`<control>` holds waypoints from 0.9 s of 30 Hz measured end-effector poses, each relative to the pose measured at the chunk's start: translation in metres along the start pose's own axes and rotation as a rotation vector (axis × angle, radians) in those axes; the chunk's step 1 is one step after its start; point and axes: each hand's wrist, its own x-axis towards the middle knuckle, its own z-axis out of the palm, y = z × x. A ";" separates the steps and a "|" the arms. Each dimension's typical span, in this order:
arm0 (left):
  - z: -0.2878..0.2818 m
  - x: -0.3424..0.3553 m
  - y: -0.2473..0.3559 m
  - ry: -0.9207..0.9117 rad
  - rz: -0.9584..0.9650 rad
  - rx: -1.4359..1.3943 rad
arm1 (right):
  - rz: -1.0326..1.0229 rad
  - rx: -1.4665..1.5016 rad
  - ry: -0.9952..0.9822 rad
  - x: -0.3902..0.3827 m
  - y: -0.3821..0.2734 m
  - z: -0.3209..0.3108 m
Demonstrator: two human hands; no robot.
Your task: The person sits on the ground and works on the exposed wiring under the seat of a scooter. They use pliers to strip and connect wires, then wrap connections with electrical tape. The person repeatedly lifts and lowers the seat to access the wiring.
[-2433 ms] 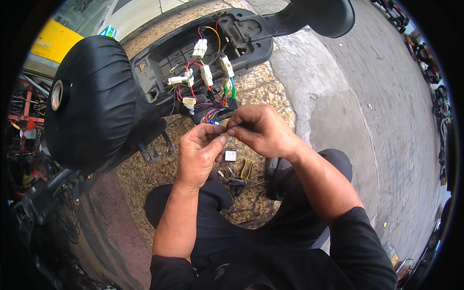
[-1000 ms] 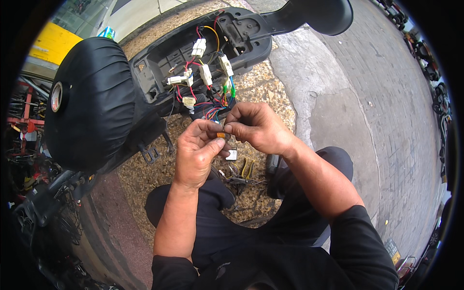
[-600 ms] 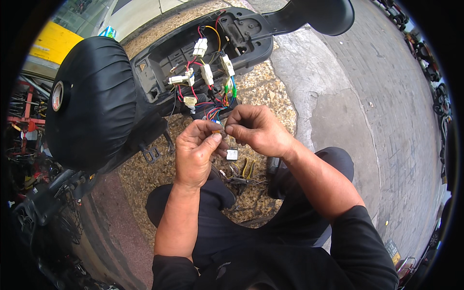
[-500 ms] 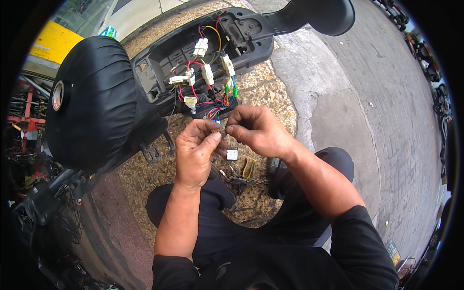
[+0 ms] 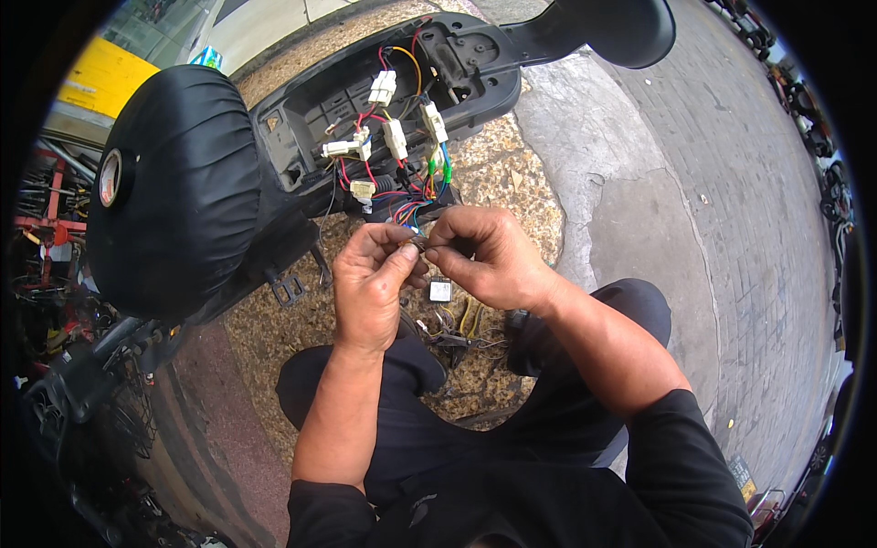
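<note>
Fingers pinched, my left hand and my right hand meet over the ground beside a scooter body. Thin wire ends show between the fingertips, partly hidden by them. Just beyond, a bundle of coloured wires runs down from the scooter toward my hands. Several white plug connectors, one of them a large connector, hang on wires over the open black under-seat tray. Green sleeving covers part of the wiring at its right.
A black seat carries a tape roll on the left. Below my hands lie a small square box with a white label and a yellow-handled tool. A pedal sticks out of the scooter. Grey paving stretches right.
My right hand has dropped slightly and its fingers have shifted at the left fingertips. A bit of orange seen between the fingers is now hidden. My left hand stays nearly in place.
</note>
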 end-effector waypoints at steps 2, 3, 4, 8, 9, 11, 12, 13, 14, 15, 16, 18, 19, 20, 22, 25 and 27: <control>0.000 0.000 -0.002 0.005 0.002 -0.003 | -0.044 -0.043 -0.005 0.000 0.003 0.002; 0.000 0.000 -0.002 0.012 0.001 -0.009 | -0.062 -0.083 -0.002 0.001 0.004 0.002; -0.001 0.000 -0.003 0.027 -0.006 -0.006 | -0.077 -0.129 0.003 0.001 0.005 0.002; 0.002 0.000 -0.005 0.033 -0.040 -0.132 | -0.040 -0.127 0.003 0.000 0.007 0.002; 0.002 0.000 -0.005 0.036 -0.058 -0.162 | -0.037 -0.128 0.004 0.000 0.007 0.001; 0.002 0.000 -0.005 0.029 -0.091 -0.207 | -0.036 -0.152 0.005 0.000 0.006 0.002; 0.002 0.000 -0.004 0.020 -0.106 -0.222 | -0.038 -0.174 0.006 0.000 0.005 0.002; 0.001 0.000 -0.004 0.008 -0.117 -0.236 | -0.043 -0.206 0.009 0.000 0.004 0.001; 0.000 0.000 -0.004 -0.015 -0.133 -0.273 | -0.020 -0.181 0.001 0.000 0.002 0.001; -0.002 0.001 -0.003 -0.042 -0.145 -0.308 | -0.001 -0.165 -0.004 0.001 0.001 0.001; -0.003 0.002 -0.003 -0.066 -0.156 -0.327 | 0.051 -0.170 -0.018 0.001 -0.001 0.001; -0.006 0.002 -0.004 -0.065 -0.199 -0.427 | 0.103 -0.044 -0.037 -0.001 -0.006 0.000; -0.007 0.003 -0.005 -0.064 -0.221 -0.470 | 0.109 0.022 -0.049 -0.001 -0.007 0.000; -0.008 0.003 -0.005 -0.092 -0.225 -0.503 | 0.165 0.033 -0.064 -0.002 -0.008 0.001; -0.010 0.005 -0.006 -0.154 -0.232 -0.561 | 0.177 0.083 -0.089 -0.001 -0.008 0.002; -0.011 0.005 -0.005 -0.189 -0.260 -0.579 | 0.231 0.215 -0.073 0.000 -0.003 0.006; -0.009 0.004 -0.005 -0.146 -0.281 -0.574 | 0.166 0.232 -0.078 0.001 0.000 0.006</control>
